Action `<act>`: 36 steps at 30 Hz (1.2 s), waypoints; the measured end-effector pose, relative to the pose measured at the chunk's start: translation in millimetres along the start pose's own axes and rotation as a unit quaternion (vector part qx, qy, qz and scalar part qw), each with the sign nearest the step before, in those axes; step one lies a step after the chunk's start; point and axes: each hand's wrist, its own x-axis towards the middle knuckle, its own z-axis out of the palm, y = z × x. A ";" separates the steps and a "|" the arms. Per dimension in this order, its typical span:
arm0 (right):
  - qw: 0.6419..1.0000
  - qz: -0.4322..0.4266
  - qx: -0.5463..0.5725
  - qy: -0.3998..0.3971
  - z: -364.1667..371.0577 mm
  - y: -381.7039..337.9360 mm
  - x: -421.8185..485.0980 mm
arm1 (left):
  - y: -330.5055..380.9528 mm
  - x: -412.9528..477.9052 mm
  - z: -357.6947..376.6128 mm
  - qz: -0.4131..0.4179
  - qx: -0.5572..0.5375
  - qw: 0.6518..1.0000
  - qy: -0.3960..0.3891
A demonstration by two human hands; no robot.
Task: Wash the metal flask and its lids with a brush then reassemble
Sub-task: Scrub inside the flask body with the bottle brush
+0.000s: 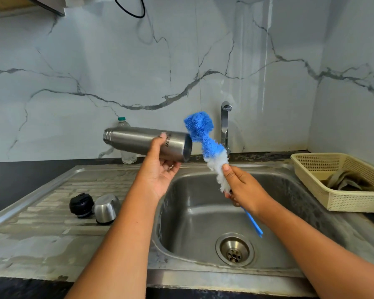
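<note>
front rim of the steel sink (203,281) runs across the bottom of the frame, both forearms crossing over it. drain (234,249) sits low centre-right in the basin; the basin floor around it holds nothing else.

left of the basin, on the ridged drainboard (41,234): black lid (81,205) and steel cap (106,209), side by side and touching or nearly so, well back from the basin edge. bare drainboard on all sides of them.

right grip (244,188) over the basin, closed round the brush (205,141) where white bristles meet the blue handle, thumb on the white part. handle tail pokes out below, over the basin. blue bristle head tilts up and left.

left grip (160,169) above the basin's left rim, holding the flask (143,143): fingers under, thumb on top. flask lies near level in the air at mid-frame, narrow threaded neck pointing left, wide end facing right. brush head is at that wide end's rim, touching or just beside it.

right edge: cream basket (311,160) on the sink's rim, grey cloth (345,180) inside.

behind: tap (225,124) behind the brush, clear plastic bottle (123,121) on the dark counter (20,178) behind the flask, marble wall (138,61).
</note>
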 end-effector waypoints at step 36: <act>0.961 -0.013 0.229 0.156 -28.2 -19.9 3.8 | -14.6 14.0 -1.7 0.308 0.524 0.780 0.150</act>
